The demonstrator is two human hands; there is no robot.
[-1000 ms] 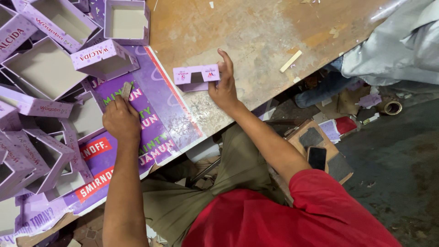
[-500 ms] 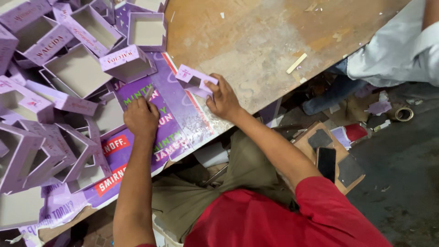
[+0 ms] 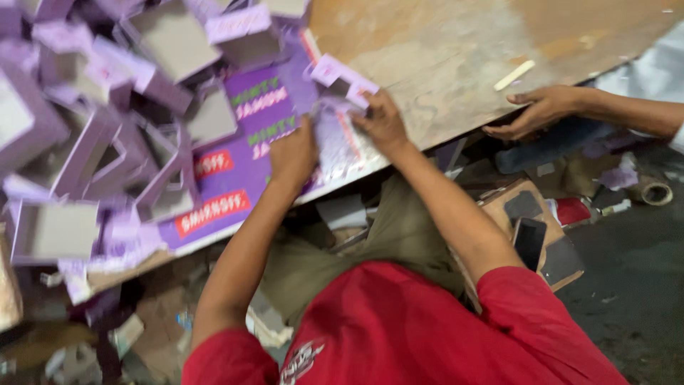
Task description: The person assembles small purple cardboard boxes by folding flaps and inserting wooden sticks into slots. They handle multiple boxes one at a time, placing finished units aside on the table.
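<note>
Purple printed cardboard sheet (image 3: 249, 142) lies flat at the wooden tabletop's (image 3: 456, 50) near edge, and both hands are on it. The left hand (image 3: 293, 153) presses down with fingers curled, while the right hand (image 3: 381, 121) pinches a small folded purple card piece (image 3: 342, 78) just above the sheet. Purple open boxes (image 3: 92, 121) crowd the left. Another person's hand (image 3: 538, 110) rests at the table's edge.

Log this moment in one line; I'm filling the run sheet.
left hand on purple sheet | right hand holding small purple box piece | co-worker's hand on wooden table
</note>
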